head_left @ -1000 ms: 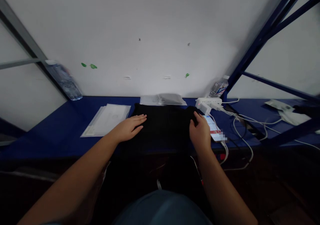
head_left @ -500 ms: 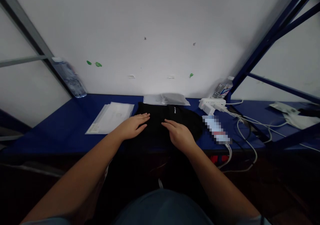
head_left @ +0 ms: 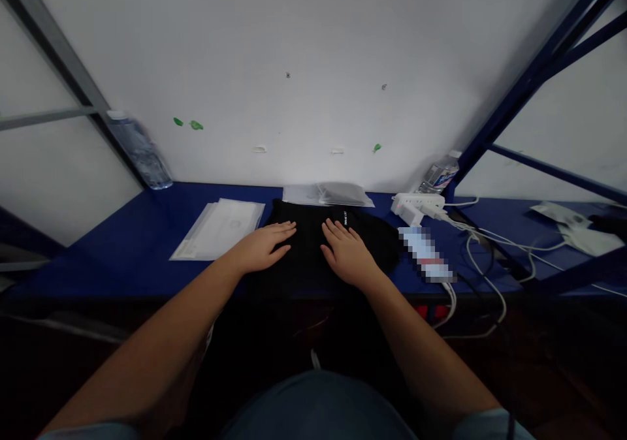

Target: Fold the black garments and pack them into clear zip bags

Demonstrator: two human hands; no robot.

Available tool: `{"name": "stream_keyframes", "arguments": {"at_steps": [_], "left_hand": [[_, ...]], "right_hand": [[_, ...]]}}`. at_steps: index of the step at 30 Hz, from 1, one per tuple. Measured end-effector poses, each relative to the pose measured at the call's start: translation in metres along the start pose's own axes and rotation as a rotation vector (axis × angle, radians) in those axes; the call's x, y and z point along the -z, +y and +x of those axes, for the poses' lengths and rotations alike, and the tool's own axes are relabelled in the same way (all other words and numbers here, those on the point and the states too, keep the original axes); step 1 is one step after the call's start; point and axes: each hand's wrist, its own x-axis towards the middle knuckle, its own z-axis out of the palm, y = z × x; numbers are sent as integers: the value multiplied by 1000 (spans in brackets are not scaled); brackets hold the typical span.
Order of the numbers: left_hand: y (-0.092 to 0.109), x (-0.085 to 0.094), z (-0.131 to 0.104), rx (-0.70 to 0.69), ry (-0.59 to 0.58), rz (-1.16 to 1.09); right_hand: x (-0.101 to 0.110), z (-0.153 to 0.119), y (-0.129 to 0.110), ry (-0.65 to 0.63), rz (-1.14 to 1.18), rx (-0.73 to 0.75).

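A black cloth item [head_left: 311, 228] with small white lettering near its upper right lies on the blue tabletop [head_left: 122, 231], its near part reaching the table's front edge. On its left part rests my left hand [head_left: 262, 247], palm down, fingers stretched out. My right hand [head_left: 349, 252] lies flat on the right part, fingers pointing up and a little left, thumb apart. Neither hand grips anything. Left of the cloth are flat white sheets or clear sleeves [head_left: 223, 228]. Behind it, against the wall, lie clear plastic bags [head_left: 343, 194].
A large bottle [head_left: 142, 153] leans at the back left. To the right are a white power strip [head_left: 418, 204], a smaller bottle [head_left: 441, 173], a blurred-out phone-like device [head_left: 426, 254], loose cables [head_left: 494, 283] and white packets [head_left: 588, 231]. Metal posts stand at both sides.
My right hand has flattened, its fingers now spread on the cloth and pointing further upward. My left hand stays almost where it was. The view has shifted slightly.
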Motion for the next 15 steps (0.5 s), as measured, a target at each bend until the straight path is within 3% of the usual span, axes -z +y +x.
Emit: {"name": "stream_keyframes", "arguments": {"at_steps": [5, 8, 10, 12, 15], "left_hand": [[2, 1, 0, 8, -6, 11], [3, 2, 0, 19, -6, -4], [3, 4, -1, 15, -3, -28], [3, 6, -2, 15, 22, -61], [4, 8, -3, 48, 107, -113]], "right_hand": [[-1, -3, -2, -4, -30, 26], [5, -5, 10, 98, 107, 30], [9, -9, 24, 265, 175, -85], [11, -14, 38, 409, 108, -325], [11, -18, 51, 259, 45, -466]]}}
